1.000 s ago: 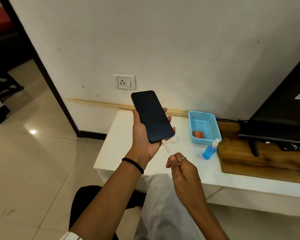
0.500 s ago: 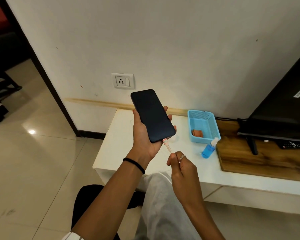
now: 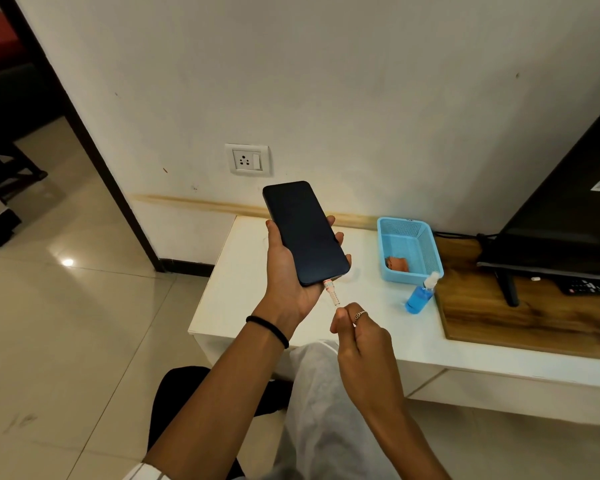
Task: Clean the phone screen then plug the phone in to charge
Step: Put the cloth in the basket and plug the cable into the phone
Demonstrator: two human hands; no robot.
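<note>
A black phone point(image 3: 305, 232) with a dark screen lies in my left hand point(image 3: 288, 282), whose fingers curl round its edges above the white table. A pale pink charging cable plug point(image 3: 331, 292) sits in the phone's bottom port. My right hand point(image 3: 359, 336) pinches the cable just below the plug; the rest of the cable is hidden by the hand. A white wall socket point(image 3: 246, 159) with a switch is on the wall above the phone, with nothing plugged in it.
A low white table point(image 3: 229, 306) stands against the wall. On it are a blue basket point(image 3: 426, 251) holding an orange cloth point(image 3: 397, 263), a blue spray bottle point(image 3: 421, 296), a wooden board point(image 3: 520, 320) and a black TV point(image 3: 568, 216). Tiled floor lies to the left.
Almost nothing differs: both hands keep their hold on phone and cable, and the phone has shifted slightly with the view.
</note>
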